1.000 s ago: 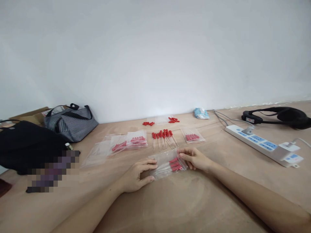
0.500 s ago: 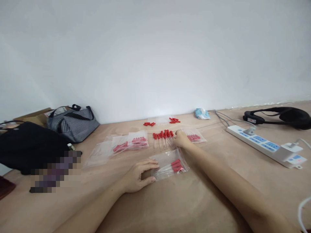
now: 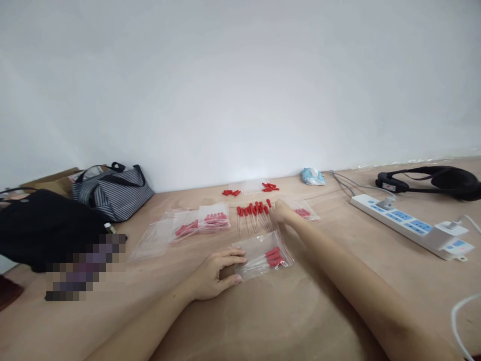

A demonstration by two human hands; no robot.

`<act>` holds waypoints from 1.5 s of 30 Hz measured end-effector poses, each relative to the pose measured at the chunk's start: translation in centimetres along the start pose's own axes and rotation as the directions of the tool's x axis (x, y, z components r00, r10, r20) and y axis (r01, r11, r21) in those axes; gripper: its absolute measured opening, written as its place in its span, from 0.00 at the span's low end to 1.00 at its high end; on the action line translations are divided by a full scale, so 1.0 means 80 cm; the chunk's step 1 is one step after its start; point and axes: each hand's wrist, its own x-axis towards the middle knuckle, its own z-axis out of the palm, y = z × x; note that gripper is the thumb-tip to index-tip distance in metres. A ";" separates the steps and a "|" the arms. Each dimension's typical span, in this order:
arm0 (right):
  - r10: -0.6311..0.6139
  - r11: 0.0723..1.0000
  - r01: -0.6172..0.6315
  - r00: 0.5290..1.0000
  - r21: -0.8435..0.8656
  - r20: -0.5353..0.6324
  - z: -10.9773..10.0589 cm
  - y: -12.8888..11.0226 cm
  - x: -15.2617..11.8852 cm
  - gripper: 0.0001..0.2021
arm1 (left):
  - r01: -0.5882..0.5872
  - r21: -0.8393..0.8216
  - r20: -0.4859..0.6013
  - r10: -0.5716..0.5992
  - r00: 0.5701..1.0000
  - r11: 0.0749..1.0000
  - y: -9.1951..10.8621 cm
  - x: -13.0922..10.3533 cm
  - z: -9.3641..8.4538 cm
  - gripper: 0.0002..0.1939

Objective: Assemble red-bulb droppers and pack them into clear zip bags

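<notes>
My left hand (image 3: pixel 218 272) lies on the table with thumb and fingers apart, fingertips touching the left edge of a clear zip bag (image 3: pixel 252 246). Inside that bag are droppers with red bulbs (image 3: pixel 274 256), bulbs to the right. My right hand (image 3: pixel 281 213) is closed at the right end of a row of loose red-bulbed droppers (image 3: pixel 251 210). A single dropper (image 3: pixel 268 203) stands a little apart from the row, its tube leading to my right fingers, which seem to pinch it. The fingertips are partly hidden.
Filled zip bags (image 3: pixel 214 219) overlap to the left, another bag (image 3: pixel 304 210) lies behind my right wrist. More droppers (image 3: pixel 270 187) lie near the wall. A power strip (image 3: pixel 409 223), black headset (image 3: pixel 432 181), blue packet (image 3: pixel 312 176), striped bag (image 3: pixel 112 193) and black bag (image 3: pixel 48 225) surround.
My right hand has shifted slightly right, and one dropper at the row's right end has come away from the others with it. My left hand and the bag have stayed put.
</notes>
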 end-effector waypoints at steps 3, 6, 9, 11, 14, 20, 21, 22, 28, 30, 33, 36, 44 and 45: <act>0.001 1.000 0.000 1.000 0.031 -0.025 -0.021 0.012 -0.019 0.23 | -0.001 0.002 -0.001 0.001 1.000 1.000 0.001 0.000 -0.001 0.18; -0.071 0.981 0.082 0.995 0.177 -0.067 -0.034 0.031 -0.048 0.34 | 0.005 0.004 0.001 -0.005 1.000 1.000 0.002 0.000 -0.001 0.18; -0.127 0.883 0.165 0.985 0.439 -0.114 -0.030 0.049 -0.078 0.37 | 0.011 0.001 0.003 -0.011 1.000 1.000 0.000 0.000 -0.001 0.18; -0.106 0.806 0.168 0.984 0.568 -0.141 -0.022 0.057 -0.092 0.37 | 0.007 -0.002 0.002 -0.007 1.000 1.000 -0.001 -0.001 0.000 0.18; -0.047 0.714 0.158 0.983 0.682 -0.178 -0.009 0.062 -0.101 0.34 | 0.000 -0.002 0.005 0.000 1.000 1.000 -0.003 -0.002 0.001 0.18; -0.026 0.610 0.135 0.988 0.781 -0.150 0.010 0.058 -0.104 0.27 | -0.003 0.022 0.005 0.003 1.000 1.000 -0.004 0.000 0.001 0.18; -0.033 0.590 0.127 0.991 0.798 -0.133 0.011 0.057 -0.105 0.26 | -0.003 0.024 0.003 0.003 1.000 1.000 -0.003 0.000 0.000 0.18; -0.038 0.572 0.116 0.993 0.812 -0.115 0.013 0.055 -0.107 0.26 | 0.001 0.026 0.001 -0.001 1.000 1.000 -0.002 0.000 0.000 0.19; -0.050 0.615 0.002 0.998 0.789 0.037 0.006 0.049 -0.117 0.22 | 0.018 0.042 -0.004 -0.018 1.000 0.999 0.002 0.000 -0.001 0.21; -0.080 0.672 -0.008 0.993 0.740 0.084 0.003 0.049 -0.119 0.20 | 0.022 0.050 -0.004 -0.022 1.000 0.999 0.003 0.000 -0.001 0.21; -0.104 0.730 -0.020 0.985 0.684 0.140 0.000 0.050 -0.119 0.17 | 0.033 0.057 -0.007 -0.033 0.999 0.998 0.004 0.000 -0.002 0.22; -0.120 0.745 -0.018 0.980 0.667 0.160 0.002 0.052 -0.117 0.15 | 0.035 0.060 -0.008 -0.035 0.999 0.998 0.005 0.001 -0.002 0.22; -0.360 0.736 0.049 0.873 0.675 0.329 0.007 0.053 -0.115 0.14 | 0.013 0.040 -0.014 -0.013 1.000 0.999 0.002 0.000 0.000 0.22; -0.364 0.750 0.072 0.875 0.658 0.319 0.007 0.052 -0.115 0.13 | 0.006 0.039 -0.007 -0.005 1.000 0.999 0.002 0.001 0.000 0.21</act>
